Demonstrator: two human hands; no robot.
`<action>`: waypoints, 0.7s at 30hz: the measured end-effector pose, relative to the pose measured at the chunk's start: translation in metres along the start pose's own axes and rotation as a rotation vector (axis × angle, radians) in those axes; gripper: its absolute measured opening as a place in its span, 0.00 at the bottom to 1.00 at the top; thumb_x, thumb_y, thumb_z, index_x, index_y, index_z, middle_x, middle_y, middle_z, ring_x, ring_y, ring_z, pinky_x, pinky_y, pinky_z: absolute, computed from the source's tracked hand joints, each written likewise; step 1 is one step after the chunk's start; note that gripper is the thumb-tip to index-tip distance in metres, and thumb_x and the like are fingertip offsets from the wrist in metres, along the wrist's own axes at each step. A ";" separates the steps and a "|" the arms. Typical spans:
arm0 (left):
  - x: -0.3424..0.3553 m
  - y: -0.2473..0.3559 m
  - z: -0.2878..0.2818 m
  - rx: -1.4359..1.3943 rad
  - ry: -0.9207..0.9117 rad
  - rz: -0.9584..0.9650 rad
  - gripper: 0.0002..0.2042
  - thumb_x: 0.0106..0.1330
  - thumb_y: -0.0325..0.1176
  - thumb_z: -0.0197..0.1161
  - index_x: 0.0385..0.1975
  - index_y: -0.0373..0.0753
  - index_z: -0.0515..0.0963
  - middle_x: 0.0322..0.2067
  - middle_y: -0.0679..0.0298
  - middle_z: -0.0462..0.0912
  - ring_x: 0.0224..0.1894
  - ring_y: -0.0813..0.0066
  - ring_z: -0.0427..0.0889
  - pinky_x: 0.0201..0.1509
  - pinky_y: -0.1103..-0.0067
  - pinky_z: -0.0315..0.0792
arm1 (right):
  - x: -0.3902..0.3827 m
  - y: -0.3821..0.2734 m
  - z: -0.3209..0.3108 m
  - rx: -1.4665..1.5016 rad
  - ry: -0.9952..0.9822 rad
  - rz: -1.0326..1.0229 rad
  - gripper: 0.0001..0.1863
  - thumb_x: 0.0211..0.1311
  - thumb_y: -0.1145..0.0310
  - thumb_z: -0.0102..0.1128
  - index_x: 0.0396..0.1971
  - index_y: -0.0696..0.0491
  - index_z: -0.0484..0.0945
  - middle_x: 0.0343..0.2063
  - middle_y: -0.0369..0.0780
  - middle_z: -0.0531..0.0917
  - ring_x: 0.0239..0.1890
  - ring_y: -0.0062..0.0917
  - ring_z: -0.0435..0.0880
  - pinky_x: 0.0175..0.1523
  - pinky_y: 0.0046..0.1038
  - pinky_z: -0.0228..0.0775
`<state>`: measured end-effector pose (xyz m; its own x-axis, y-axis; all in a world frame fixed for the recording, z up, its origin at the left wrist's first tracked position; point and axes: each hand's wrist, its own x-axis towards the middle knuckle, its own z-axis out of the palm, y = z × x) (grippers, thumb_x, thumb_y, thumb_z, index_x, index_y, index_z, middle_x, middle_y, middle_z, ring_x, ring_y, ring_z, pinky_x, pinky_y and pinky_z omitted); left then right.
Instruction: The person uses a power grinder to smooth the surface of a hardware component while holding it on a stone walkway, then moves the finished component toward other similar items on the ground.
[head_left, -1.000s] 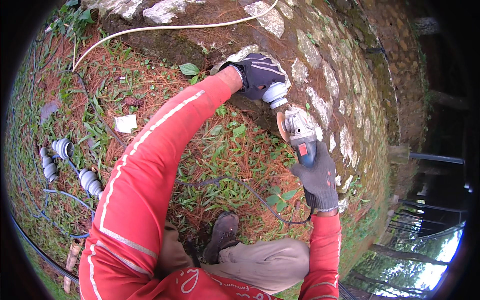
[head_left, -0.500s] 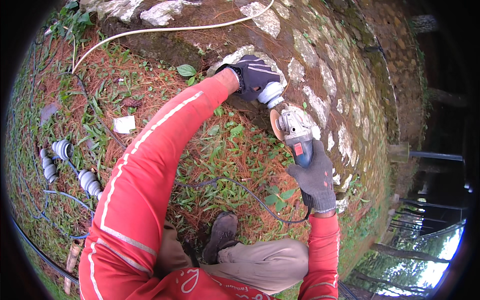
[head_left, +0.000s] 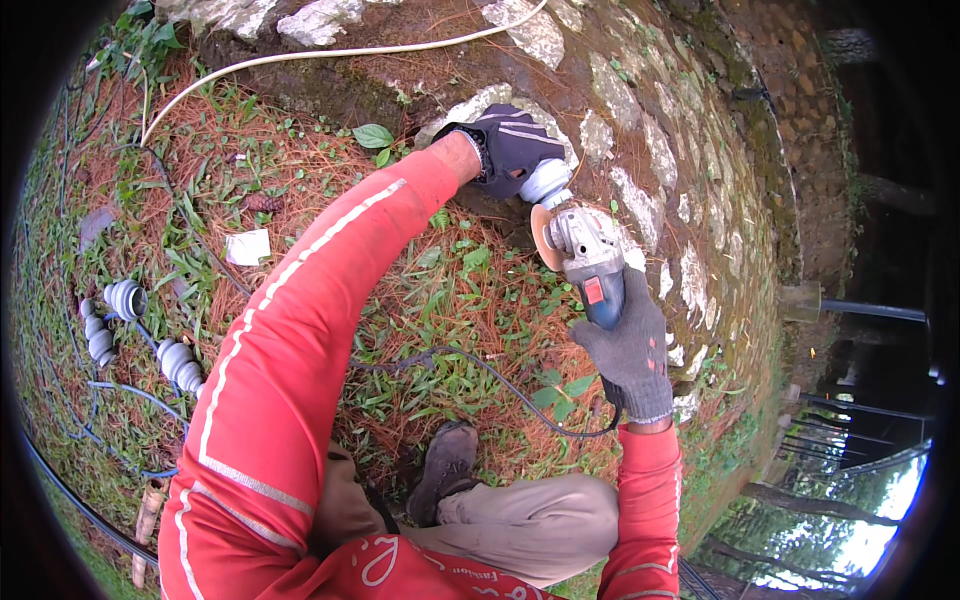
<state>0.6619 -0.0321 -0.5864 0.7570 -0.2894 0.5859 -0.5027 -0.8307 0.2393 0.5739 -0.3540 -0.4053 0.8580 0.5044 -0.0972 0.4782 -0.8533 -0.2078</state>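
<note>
Wrapped in a dark glove, my left hand (head_left: 508, 150) grips a white-grey ribbed fitting (head_left: 546, 183) against the stone wall. Most of that fitting is hidden under the glove; only its rounded end shows. My right hand (head_left: 630, 345), in a dark knit glove, is closed around the body of an angle grinder (head_left: 592, 262). The grinder's tan disc (head_left: 545, 238) stands edge-up at the fitting's lower end, touching it or very close; I cannot tell which. A black cord (head_left: 480, 365) runs from the grinder's rear across the grass.
Mossy stone wall (head_left: 650, 150) slopes along the right. A cream cable (head_left: 330, 58) crosses the top. Grey ribbed fittings (head_left: 178, 365) and blue cords (head_left: 140, 390) lie on the grass at left, near a white paper scrap (head_left: 248, 247). My boot (head_left: 447, 465) is below the cord.
The grinder has moved slightly up and left, bringing its disc up to the end of the fitting. My left hand has barely shifted and still holds the fitting.
</note>
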 end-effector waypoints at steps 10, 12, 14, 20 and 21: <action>0.008 0.003 -0.008 0.004 -0.163 -0.082 0.36 0.56 0.36 0.77 0.71 0.53 0.84 0.51 0.58 0.92 0.56 0.49 0.92 0.59 0.54 0.83 | 0.001 0.004 0.000 -0.035 -0.007 0.057 0.39 0.49 0.60 0.87 0.61 0.56 0.79 0.44 0.56 0.92 0.48 0.62 0.93 0.53 0.54 0.86; 0.009 0.003 -0.010 -0.014 -0.184 -0.092 0.36 0.56 0.35 0.77 0.72 0.52 0.83 0.53 0.57 0.92 0.58 0.49 0.92 0.61 0.54 0.83 | -0.002 0.008 -0.002 -0.037 -0.011 0.078 0.40 0.48 0.60 0.86 0.62 0.56 0.80 0.44 0.56 0.93 0.48 0.62 0.93 0.53 0.54 0.86; 0.010 0.002 -0.012 -0.041 -0.168 -0.093 0.36 0.57 0.35 0.76 0.72 0.52 0.83 0.55 0.56 0.92 0.59 0.49 0.92 0.63 0.54 0.84 | -0.007 0.013 -0.003 -0.044 -0.011 0.075 0.40 0.48 0.60 0.86 0.62 0.56 0.80 0.44 0.56 0.93 0.48 0.61 0.93 0.53 0.54 0.86; 0.012 -0.003 -0.025 -0.140 -0.236 -0.124 0.37 0.60 0.32 0.71 0.76 0.49 0.82 0.66 0.51 0.91 0.70 0.49 0.89 0.76 0.55 0.82 | -0.017 0.023 -0.006 -0.018 -0.003 0.075 0.40 0.49 0.60 0.86 0.63 0.55 0.79 0.44 0.56 0.93 0.48 0.62 0.93 0.53 0.54 0.86; 0.013 -0.002 -0.026 -0.143 -0.256 -0.129 0.36 0.61 0.32 0.71 0.76 0.49 0.83 0.66 0.51 0.91 0.70 0.49 0.90 0.76 0.56 0.82 | -0.016 0.023 -0.006 -0.021 -0.004 0.079 0.40 0.49 0.60 0.85 0.63 0.55 0.79 0.45 0.56 0.93 0.49 0.62 0.93 0.53 0.54 0.86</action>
<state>0.6621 -0.0216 -0.5587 0.8896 -0.3117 0.3337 -0.4357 -0.7983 0.4158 0.5719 -0.3823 -0.4022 0.8925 0.4356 -0.1166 0.4126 -0.8932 -0.1787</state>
